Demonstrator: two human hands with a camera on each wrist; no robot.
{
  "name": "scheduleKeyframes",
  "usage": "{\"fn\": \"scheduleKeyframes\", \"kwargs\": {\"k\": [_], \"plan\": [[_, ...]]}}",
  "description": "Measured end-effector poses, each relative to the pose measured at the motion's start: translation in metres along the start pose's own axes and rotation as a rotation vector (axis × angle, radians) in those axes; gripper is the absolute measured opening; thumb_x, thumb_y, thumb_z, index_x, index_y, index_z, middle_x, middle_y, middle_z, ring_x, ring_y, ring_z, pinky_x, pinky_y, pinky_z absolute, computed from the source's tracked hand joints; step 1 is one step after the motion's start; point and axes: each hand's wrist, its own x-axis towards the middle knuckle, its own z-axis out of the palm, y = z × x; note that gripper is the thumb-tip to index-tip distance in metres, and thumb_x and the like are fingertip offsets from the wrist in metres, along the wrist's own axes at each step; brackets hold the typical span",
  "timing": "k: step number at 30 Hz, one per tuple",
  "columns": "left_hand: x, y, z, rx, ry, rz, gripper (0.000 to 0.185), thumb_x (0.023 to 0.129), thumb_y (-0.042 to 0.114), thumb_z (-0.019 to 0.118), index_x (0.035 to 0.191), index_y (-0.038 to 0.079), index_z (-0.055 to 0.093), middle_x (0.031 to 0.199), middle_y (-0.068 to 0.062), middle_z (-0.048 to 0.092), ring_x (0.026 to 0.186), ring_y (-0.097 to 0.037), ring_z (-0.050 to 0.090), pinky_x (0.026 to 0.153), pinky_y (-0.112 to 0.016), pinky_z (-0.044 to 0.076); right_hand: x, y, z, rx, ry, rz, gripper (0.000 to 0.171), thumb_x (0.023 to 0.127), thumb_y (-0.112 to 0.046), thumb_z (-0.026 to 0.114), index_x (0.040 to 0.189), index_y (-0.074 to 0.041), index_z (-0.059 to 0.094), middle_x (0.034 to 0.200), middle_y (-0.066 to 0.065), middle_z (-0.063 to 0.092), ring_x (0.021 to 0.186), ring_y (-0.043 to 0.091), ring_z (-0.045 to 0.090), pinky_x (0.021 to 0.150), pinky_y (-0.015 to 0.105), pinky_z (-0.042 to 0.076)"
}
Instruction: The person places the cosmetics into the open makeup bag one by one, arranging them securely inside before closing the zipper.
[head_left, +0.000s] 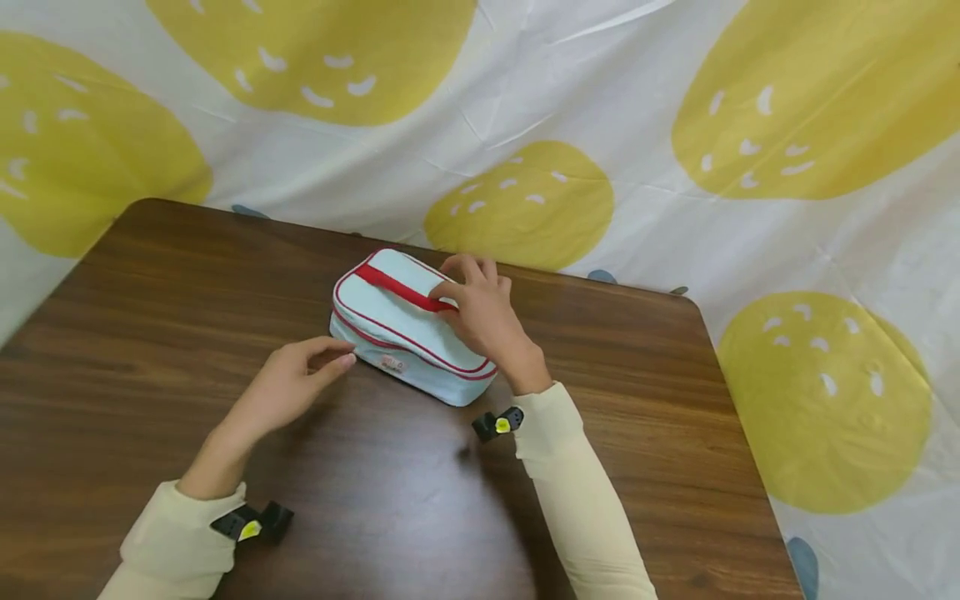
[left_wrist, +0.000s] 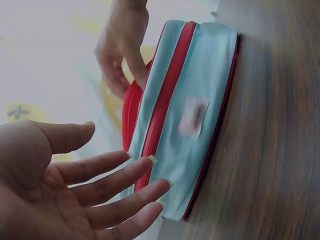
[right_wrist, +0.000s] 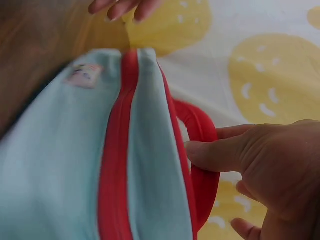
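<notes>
A pale blue zippered pouch [head_left: 420,337] with red piping and a red strap handle [head_left: 401,287] lies on the wooden table. My right hand [head_left: 483,312] pinches the handle between thumb and fingers, which the right wrist view shows closely. At the pouch's front left corner is my left hand [head_left: 296,379], its fingers extended close to the side; whether they touch it I cannot tell. In the left wrist view, a red zipper [left_wrist: 167,95] runs along the pouch's side, with a small pale label [left_wrist: 192,117] beside it. The zipper looks closed.
The dark brown wooden table [head_left: 150,333] has rounded far corners. Behind it hangs a white cloth [head_left: 540,75] with large yellow shapes, down to the table's far edge. Each wrist carries a small black device [head_left: 498,423] at the cuff of a cream sleeve.
</notes>
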Motion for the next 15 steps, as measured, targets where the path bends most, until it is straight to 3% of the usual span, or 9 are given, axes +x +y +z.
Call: {"fn": "scheduleKeyframes", "kwargs": {"k": [5,10,15], "plan": [[0.0,-0.004,-0.006,0.003,0.031,-0.032,0.037,0.097,0.029,0.057,0.122,0.002,0.062,0.12,-0.019,0.062,0.113,-0.035,0.054,0.093,-0.052,0.04,-0.002,0.01,-0.003,0.011,0.044,0.014,0.011,0.086,-0.019,0.072,0.096,-0.022,0.075,0.126,0.006,0.048,0.12,0.03,0.032,0.081,0.049,0.032],[0.0,-0.002,-0.005,-0.003,0.027,-0.001,0.038,0.096,0.031,0.058,0.122,0.004,0.063,0.12,-0.017,0.062,0.115,-0.035,0.054,0.096,-0.053,0.038,-0.004,0.014,-0.003,0.015,0.055,0.022,0.012,0.087,-0.019,0.072,0.098,-0.022,0.074,0.125,0.006,0.049,0.121,0.031,0.033,0.08,0.049,0.032],[0.001,0.001,-0.004,-0.015,0.066,0.015,0.035,0.095,0.031,0.06,0.12,0.005,0.065,0.117,-0.015,0.064,0.112,-0.033,0.056,0.094,-0.052,0.04,-0.009,0.014,-0.003,0.023,0.028,0.029,0.017,0.087,-0.022,0.071,0.104,-0.022,0.072,0.123,0.007,0.049,0.119,0.031,0.035,0.079,0.05,0.036]]}}
